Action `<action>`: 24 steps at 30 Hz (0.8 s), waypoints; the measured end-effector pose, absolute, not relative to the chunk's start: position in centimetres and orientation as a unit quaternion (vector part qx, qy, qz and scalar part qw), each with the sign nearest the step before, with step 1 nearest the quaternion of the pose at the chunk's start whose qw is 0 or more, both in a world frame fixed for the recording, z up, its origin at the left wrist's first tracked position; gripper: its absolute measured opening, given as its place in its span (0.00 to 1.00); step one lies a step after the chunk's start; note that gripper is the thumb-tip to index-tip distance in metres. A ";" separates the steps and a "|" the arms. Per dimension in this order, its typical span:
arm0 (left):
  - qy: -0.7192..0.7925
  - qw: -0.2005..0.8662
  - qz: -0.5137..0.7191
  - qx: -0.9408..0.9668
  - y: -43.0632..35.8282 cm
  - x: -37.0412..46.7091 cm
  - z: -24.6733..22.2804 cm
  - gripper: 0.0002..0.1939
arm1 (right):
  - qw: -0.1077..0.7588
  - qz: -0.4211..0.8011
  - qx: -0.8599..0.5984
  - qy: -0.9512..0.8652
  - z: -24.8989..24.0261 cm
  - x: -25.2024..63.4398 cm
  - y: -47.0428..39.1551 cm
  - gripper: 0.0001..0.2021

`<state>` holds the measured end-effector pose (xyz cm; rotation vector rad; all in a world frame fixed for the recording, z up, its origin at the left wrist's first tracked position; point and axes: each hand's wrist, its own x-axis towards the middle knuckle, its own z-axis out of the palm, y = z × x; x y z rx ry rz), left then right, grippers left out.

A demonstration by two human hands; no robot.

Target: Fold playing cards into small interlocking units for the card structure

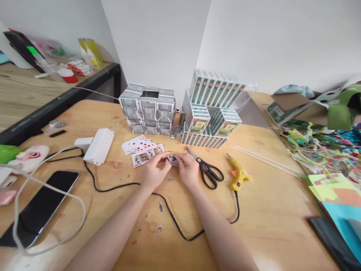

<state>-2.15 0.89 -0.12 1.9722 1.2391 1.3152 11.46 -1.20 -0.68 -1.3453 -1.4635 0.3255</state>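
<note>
Both my hands meet over the middle of the wooden table, pinching a small folded playing card between their fingertips. My left hand grips its left side and my right hand its right side. Just beyond lie several loose red-suit playing cards, face up. Black scissors rest right beside my right hand, and a yellow glue gun lies further right, its black cord looping under my forearms.
At the back stand a block built of folded cards and stacked card boxes. A white power adapter and a phone with a white cable lie left. Glue sticks, coloured paper and paper scraps crowd the right.
</note>
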 end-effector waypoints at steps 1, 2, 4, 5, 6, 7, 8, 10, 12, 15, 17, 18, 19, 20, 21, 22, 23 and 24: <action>0.448 0.251 0.477 0.714 0.9 -2.1 -0.1 0.17 | 0.542 0.148 -0.572 -0.598 -0.7 11.5 -1.1 0.09; 0.443 0.269 0.474 0.712 0.9 -2.1 0.0 0.19 | 0.550 0.162 -0.579 -0.579 -0.7 11.5 -1.1 0.08; 0.432 0.287 0.466 0.717 1.0 -2.1 0.0 0.19 | 0.563 0.200 -0.588 -0.545 -0.9 11.6 -0.9 0.07; 0.428 0.285 0.464 0.721 1.0 -2.1 -0.1 0.17 | 0.566 0.222 -0.589 -0.533 -1.0 11.5 -0.9 0.07; 0.425 0.276 0.467 0.724 1.1 -2.1 -0.2 0.15 | 0.566 0.245 -0.587 -0.524 -1.0 11.5 -0.8 0.07; 0.424 0.264 0.472 0.727 1.2 -2.2 -0.3 0.14 | 0.565 0.266 -0.583 -0.519 -1.0 11.4 -0.8 0.07; 0.424 0.250 0.479 0.727 1.3 -2.2 -0.4 0.13 | 0.563 0.284 -0.578 -0.518 -1.1 11.4 -0.8 0.07; 0.422 0.226 0.490 0.728 1.4 -2.3 -0.6 0.12 | 0.558 0.303 -0.568 -0.524 -1.0 11.2 -0.8 0.07; 0.420 0.213 0.496 0.729 1.5 -2.4 -0.6 0.12 | 0.556 0.306 -0.557 -0.535 -0.9 11.1 -0.9 0.08; 0.419 0.203 0.499 0.731 1.4 -2.4 -0.4 0.12 | 0.554 0.293 -0.558 -0.544 -1.0 11.0 -0.9 0.11; 0.416 0.205 0.496 0.734 1.3 -2.4 -0.2 0.12 | 0.551 0.279 -0.565 -0.547 -1.1 11.1 -0.9 0.11; 0.416 0.211 0.493 0.734 1.3 -2.4 -0.1 0.12 | 0.550 0.272 -0.567 -0.550 -1.2 11.1 -0.9 0.10; 0.420 0.218 0.491 0.731 1.3 -2.4 -0.1 0.11 | 0.548 0.265 -0.568 -0.554 -1.2 11.0 -0.9 0.10; 0.428 0.227 0.491 0.724 1.2 -2.4 -0.2 0.10 | 0.544 0.257 -0.569 -0.560 -1.3 11.0 -1.0 0.11; 0.439 0.236 0.491 0.715 1.2 -2.4 -0.3 0.10 | 0.539 0.247 -0.572 -0.567 -1.3 10.9 -1.0 0.11; 0.450 0.244 0.491 0.704 1.2 -2.4 -0.4 0.09 | 0.531 0.234 -0.578 -0.574 -1.3 10.9 -1.1 0.11; 0.460 0.253 0.490 0.696 1.2 -2.4 -0.5 0.08 | 0.521 0.219 -0.587 -0.580 -1.3 10.8 -1.2 0.12; 0.464 0.260 0.486 0.693 1.1 -2.4 -0.6 0.07 | 0.512 0.203 -0.598 -0.583 -1.3 10.7 -1.3 0.12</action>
